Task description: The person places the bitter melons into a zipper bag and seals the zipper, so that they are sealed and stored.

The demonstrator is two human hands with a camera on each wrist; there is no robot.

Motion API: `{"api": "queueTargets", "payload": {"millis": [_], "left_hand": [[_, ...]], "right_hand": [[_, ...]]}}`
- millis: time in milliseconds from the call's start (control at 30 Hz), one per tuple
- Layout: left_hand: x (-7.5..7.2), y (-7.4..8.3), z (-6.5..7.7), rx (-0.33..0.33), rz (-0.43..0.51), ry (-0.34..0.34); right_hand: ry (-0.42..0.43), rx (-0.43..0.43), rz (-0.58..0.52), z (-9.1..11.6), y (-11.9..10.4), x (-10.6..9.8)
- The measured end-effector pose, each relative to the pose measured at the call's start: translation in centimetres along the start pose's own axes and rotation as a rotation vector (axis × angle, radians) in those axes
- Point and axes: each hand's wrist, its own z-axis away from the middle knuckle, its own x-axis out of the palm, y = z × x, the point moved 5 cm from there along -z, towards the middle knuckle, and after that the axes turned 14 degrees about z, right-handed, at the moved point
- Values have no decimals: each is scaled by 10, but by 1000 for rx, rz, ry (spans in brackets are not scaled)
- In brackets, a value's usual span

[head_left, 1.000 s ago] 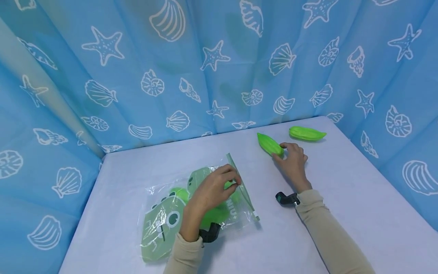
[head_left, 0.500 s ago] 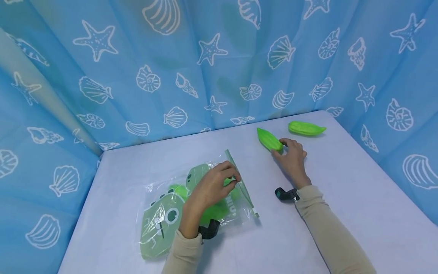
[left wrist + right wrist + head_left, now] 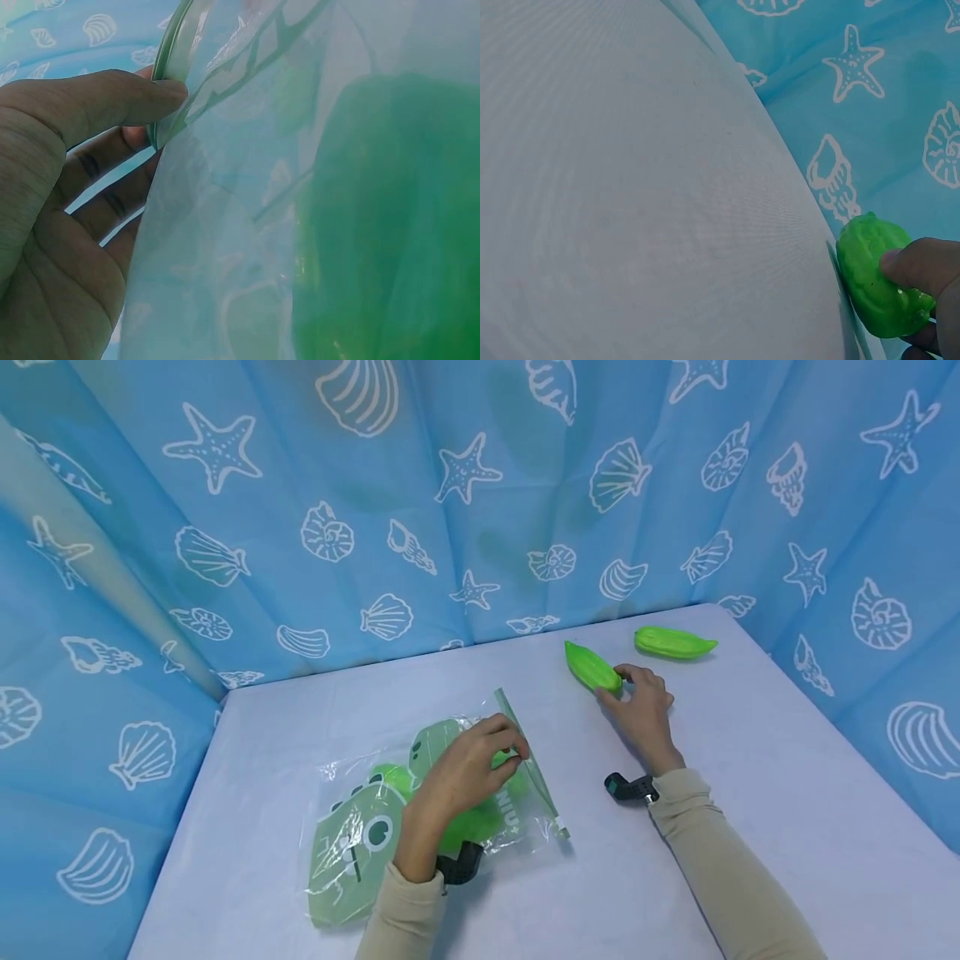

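Note:
A clear zip bag (image 3: 348, 852) printed with a green cartoon dinosaur lies left of centre in the head view. My left hand (image 3: 467, 775) pinches its green zip edge (image 3: 174, 60) between thumb and fingers. Large green shapes (image 3: 397, 217) show blurrily through the plastic. Farther back on the right, my right hand (image 3: 643, 714) holds the near end of a bright green toy bitter melon (image 3: 588, 667) between thumb and fingers; its bumpy end faces the right wrist view. The melon's underside is hidden.
A second green toy bitter melon (image 3: 675, 643) lies near the table's back right corner. The white-covered table (image 3: 780, 793) is bordered at the back and sides by a blue seashell curtain (image 3: 510, 510). A slider (image 3: 561, 825) sits at the near end of the bag's zip.
The head view has tilted slightly, shifting the scene up a little. Both hands keep their holds, and the bag and melons stay in place on the table.

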Motion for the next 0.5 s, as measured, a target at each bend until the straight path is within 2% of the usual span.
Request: {"api": "queueTargets", "payload": {"millis": [233,500], "left_hand": [[1,1,1,0,-12,3],[-3,0,1,-15,12,9]], "right_hand": [[10,0,-8,3,0,-5],[32,2,-74,-2,0,-30]]}}
